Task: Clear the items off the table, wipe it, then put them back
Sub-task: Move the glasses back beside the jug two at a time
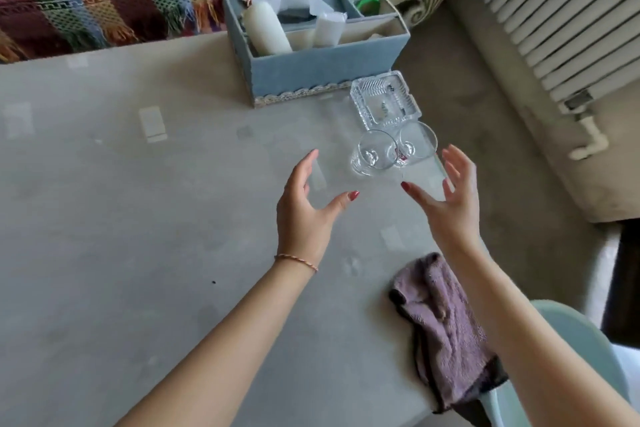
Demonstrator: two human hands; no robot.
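- Both hands hover open above the grey table (138, 218), palms facing each other: left hand (304, 208) with fingers spread and thumb out, right hand (450, 198) likewise, neither holding anything.
- Two clear glasses (375, 154) stand just beyond the fingertips, beside a glass ashtray (384, 102).
- Behind sits a blue box (322, 69).
- A purple cloth (446, 329) lies at the table's near right edge.

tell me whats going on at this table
A person is reaching with both hands, open and empty, toward two clear glasses near the table's right edge. The left hand and right hand touch nothing yet. A glass ashtray and a blue organizer box sit just beyond the glasses, and a purple cloth lies by the right forearm.
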